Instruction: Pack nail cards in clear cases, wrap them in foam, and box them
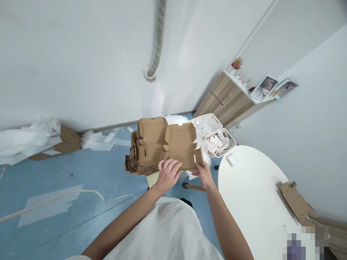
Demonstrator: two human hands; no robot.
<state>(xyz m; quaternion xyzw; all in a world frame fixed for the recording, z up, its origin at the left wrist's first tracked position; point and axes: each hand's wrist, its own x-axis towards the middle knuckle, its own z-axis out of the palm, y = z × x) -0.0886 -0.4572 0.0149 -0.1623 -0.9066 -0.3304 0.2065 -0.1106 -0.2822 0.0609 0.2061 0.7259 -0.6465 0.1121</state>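
Note:
A flat die-cut cardboard box blank [182,144] is held in front of me over a stool. My left hand [168,175] grips its near edge with the fingers curled on top of the card. My right hand [204,174] pinches the near right corner of the same blank. Just left of it stands a thick stack of the same brown box blanks [143,150], resting on the stool.
Two white baskets [217,135] with small packets sit beyond the blank. A white round table [252,202] lies to the right with a cardboard piece [296,202] on it. Torn card and white wrapping [40,141] litter the blue floor by the wall. A wooden cabinet [227,103] stands in the corner.

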